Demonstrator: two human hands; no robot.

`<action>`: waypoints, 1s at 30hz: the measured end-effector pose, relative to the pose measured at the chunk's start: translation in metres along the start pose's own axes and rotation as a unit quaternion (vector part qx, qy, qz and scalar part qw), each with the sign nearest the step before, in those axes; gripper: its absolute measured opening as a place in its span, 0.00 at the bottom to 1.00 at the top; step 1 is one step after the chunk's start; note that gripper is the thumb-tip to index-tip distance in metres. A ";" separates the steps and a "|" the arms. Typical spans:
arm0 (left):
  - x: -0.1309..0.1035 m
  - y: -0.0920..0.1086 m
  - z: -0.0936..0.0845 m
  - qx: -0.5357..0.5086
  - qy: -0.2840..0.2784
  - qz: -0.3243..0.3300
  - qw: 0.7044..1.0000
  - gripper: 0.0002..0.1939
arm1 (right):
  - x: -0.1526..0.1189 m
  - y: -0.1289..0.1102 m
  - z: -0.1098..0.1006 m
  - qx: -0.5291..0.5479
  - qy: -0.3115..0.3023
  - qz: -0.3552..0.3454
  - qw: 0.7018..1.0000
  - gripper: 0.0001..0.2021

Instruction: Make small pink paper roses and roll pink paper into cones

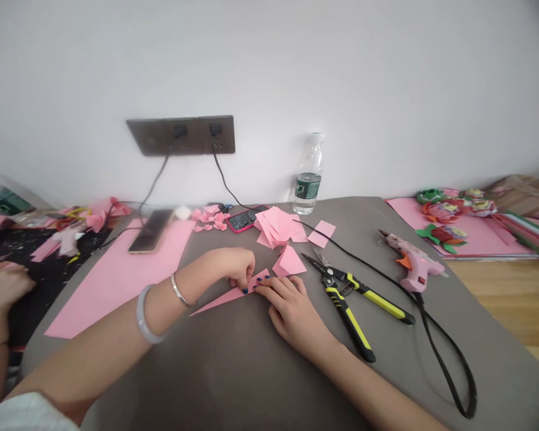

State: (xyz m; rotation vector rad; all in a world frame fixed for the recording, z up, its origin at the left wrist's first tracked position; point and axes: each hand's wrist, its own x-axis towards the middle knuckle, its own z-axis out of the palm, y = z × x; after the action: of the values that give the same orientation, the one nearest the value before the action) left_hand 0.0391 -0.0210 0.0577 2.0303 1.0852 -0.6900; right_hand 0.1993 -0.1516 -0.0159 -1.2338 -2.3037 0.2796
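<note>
A narrow strip of pink paper (227,299) lies slantwise on the grey table. My left hand (236,266) bends over it with the fingers closed, their tips pressing on the strip. From the right, my right hand (287,302) rests its fingertips on the strip's right end, fingers stretched out. A folded pink piece (289,262) sits just beyond my right hand, and behind it is a pile of pink paper squares (276,226). Black and yellow pliers (341,284) lie open to the right of my right hand.
A pink glue gun (417,266) with a looping black cord is at the right. A water bottle (308,185) stands by the wall. Phones (153,232) and a large pink sheet (117,281) lie left. Another person's hand (4,284) is at the far left.
</note>
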 end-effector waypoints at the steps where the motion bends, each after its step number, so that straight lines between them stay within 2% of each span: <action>1: 0.000 0.001 0.000 0.000 0.000 -0.006 1.000 0.04 | 0.000 0.000 0.000 0.001 -0.001 0.002 1.000 0.22; 8: 0.001 0.003 0.000 -0.016 -0.003 -0.015 1.000 0.06 | 0.001 -0.001 -0.001 0.006 0.000 0.001 1.000 0.22; 15: -0.003 -0.011 0.004 -0.074 0.020 0.029 0.997 0.05 | 0.000 0.000 0.000 0.009 0.006 -0.002 1.000 0.23; 18: -0.013 -0.019 0.013 -0.119 0.055 0.043 0.990 0.05 | 0.000 0.001 0.000 0.018 0.014 -0.002 1.000 0.23; 21: -0.027 -0.024 0.028 -0.151 0.112 0.037 0.981 0.09 | -0.002 0.001 0.000 0.025 0.022 -0.003 0.999 0.24; 25: -0.042 -0.021 0.049 -0.151 0.180 0.013 0.972 0.04 | -0.002 0.002 0.001 0.026 0.038 -0.004 0.999 0.26; 30: -0.048 -0.020 0.054 -0.193 0.195 0.010 0.962 0.03 | -0.002 0.004 0.001 0.034 0.065 -0.003 0.997 0.29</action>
State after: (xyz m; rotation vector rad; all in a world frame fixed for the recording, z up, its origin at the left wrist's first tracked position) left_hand -0.0083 -0.0786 0.0537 1.8660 1.3020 -0.0482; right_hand 0.2027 -0.1508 -0.0186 -1.1764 -2.1691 0.2672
